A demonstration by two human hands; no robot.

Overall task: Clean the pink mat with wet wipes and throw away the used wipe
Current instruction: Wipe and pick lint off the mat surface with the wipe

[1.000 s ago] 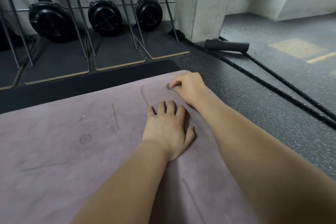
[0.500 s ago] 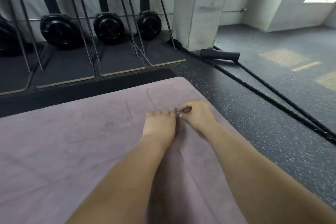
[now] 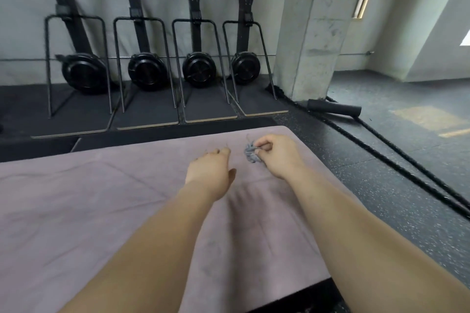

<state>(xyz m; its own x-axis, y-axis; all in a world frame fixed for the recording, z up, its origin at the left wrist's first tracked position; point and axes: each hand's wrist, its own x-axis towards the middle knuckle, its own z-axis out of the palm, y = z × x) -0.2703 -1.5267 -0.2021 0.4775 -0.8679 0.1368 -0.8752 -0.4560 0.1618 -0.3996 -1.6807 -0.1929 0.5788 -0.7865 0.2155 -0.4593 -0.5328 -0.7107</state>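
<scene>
**While R hand pinches a grey wad, pink mat lies spread below**

Though much of it runs out of frame at left and bottom, the pink mat (image 3: pixel 101 211) fills the lower half: suede-like nap, soft creases, faint dark scuff lines + smudges. To its right is dark rubber floor (image 3: pixel 381 155), speckled w/ pale flecks. A black strip shows under the mat's near edge, too cut off to identify.

Behind, 4 black wall machines (image 3: pixel 199 71) stand side by side against a grey wall, each w/ a round fan housing, a thin bent-steel frame and a flat board w/ pale wood edge; tops cropped. A rough concrete pillar (image 3: pixel 312 33) rises to their right. A thick braided black rope (image 3: pixel 407 168) crosses the floor past a black cylinder (image 3: pixel 334 107) by the pillar base.

Both bare forearms reach in from the bottom. L hand (image 3: pixel 208 173) sits back-up over the mat, fingers curled under; tips hidden, so can't tell if its grip has anything. R hand (image 3: pixel 277 155), near it, has a narrow grip: thumb + fingertips pinch the grey wad (image 3: pixel 250 154). The wad is small, crumpled and stringy at top, over the mat near its far right corner. Touching the mat or not, can't tell.
</scene>
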